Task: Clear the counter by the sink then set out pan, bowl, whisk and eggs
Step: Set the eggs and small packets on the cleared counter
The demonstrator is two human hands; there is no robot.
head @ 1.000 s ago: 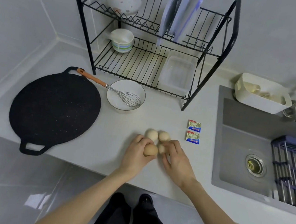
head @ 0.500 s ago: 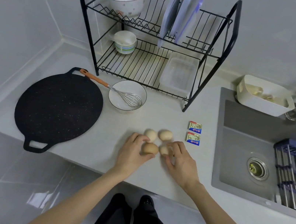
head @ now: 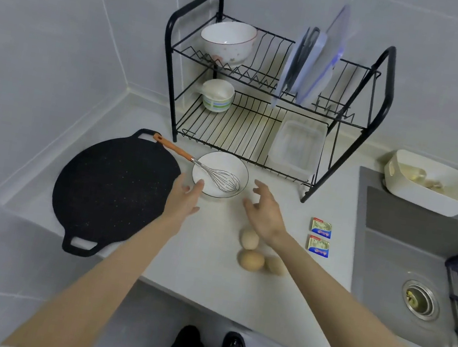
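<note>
A flat black pan (head: 113, 188) lies on the counter at the left. Beside it stands a white bowl (head: 234, 171) with an orange-handled whisk (head: 215, 174) resting in it. Three tan eggs (head: 250, 259) lie in a cluster near the counter's front; my right forearm may hide another. My left hand (head: 184, 199) hovers with fingers spread, its fingertips at the bowl's left rim. On the bowl's right, my right hand (head: 265, 209) hangs above the counter with fingers spread, holding nothing.
A black two-tier dish rack (head: 345, 149) stands behind with a bowl, a cup, lids and a plastic box. Two small packets (head: 319, 236) lie right of the eggs. The sink (head: 405, 261) is at the right, a white tub (head: 427, 182) behind it.
Both hands have let go of the eggs and moved forward and up toward the bowl. The eggs now lie free on the counter. The camera has shifted, tilting the view.
</note>
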